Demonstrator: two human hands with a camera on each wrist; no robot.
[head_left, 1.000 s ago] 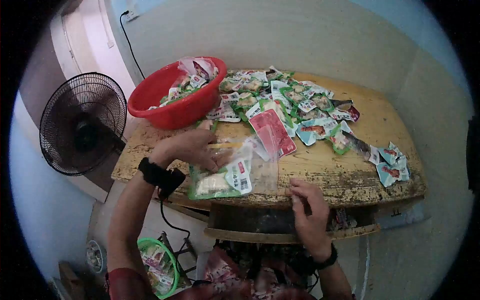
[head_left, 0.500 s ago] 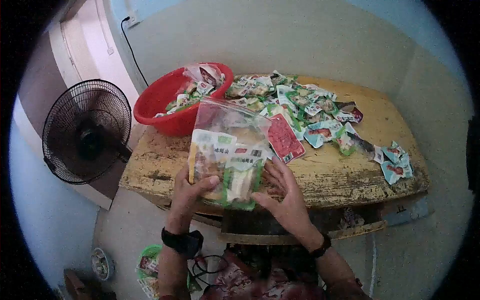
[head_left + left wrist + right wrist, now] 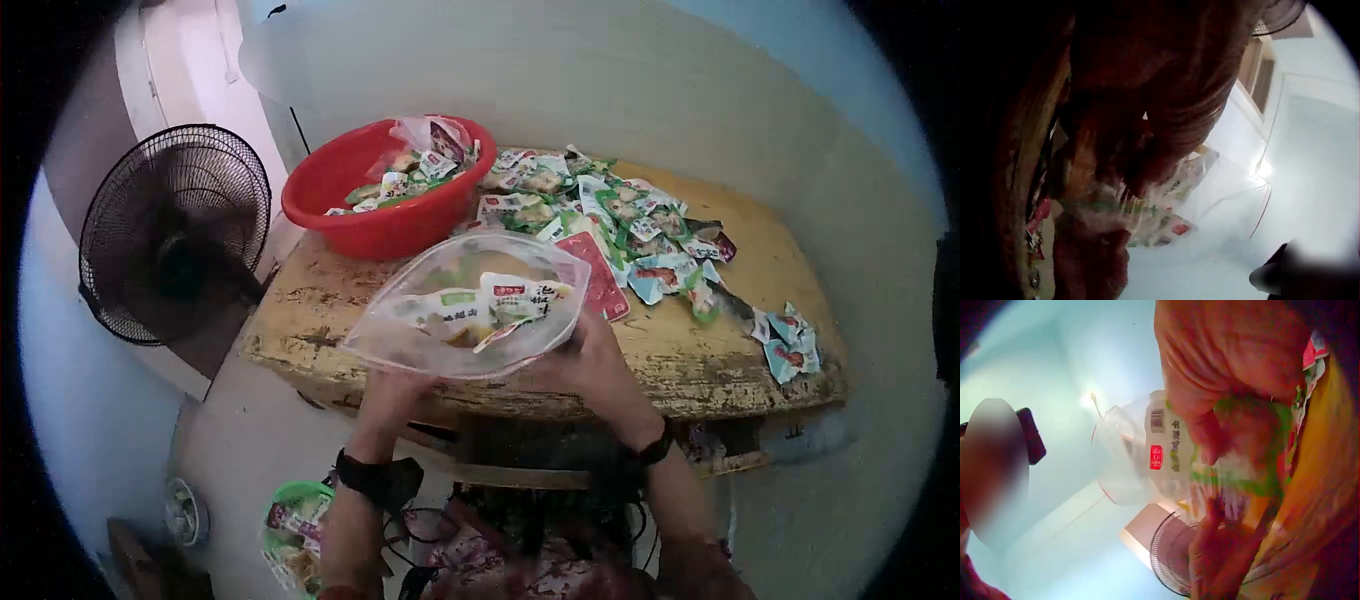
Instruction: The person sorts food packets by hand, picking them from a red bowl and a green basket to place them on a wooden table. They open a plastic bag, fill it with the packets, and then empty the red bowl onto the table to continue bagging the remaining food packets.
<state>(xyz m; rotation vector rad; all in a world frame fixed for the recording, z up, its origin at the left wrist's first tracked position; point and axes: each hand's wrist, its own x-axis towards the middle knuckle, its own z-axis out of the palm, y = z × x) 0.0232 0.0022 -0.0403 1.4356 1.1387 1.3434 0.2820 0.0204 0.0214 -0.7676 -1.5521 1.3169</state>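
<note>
A clear zip bag (image 3: 400,340) with its mouth wide apart is held over the table's front edge; white-labelled packets (image 3: 520,295) lie inside. The left hand (image 3: 395,395) grips the bag's lower left, its fingers partly hidden beneath the plastic. At the lower right the right hand (image 3: 605,380) grips the bag too. In the right wrist view, the thumb of the right hand (image 3: 1229,362) presses on the bag over a green-edged packet (image 3: 1166,437). The left wrist view is dark, with the left hand (image 3: 1147,81) against the bag (image 3: 1204,181).
A red basin (image 3: 390,235) with packets stands at the table's back left. Many loose packets (image 3: 650,215) are heaped behind the bag, and a few blue ones (image 3: 790,350) lie at the right. A fan (image 3: 175,240) stands left; a green basket (image 3: 300,490) is on the floor.
The bag was lying on the table, then stood upright between both hands; now its mouth is tipped toward the head camera and spread wider. The left hand came back from across the table to grip it.
</note>
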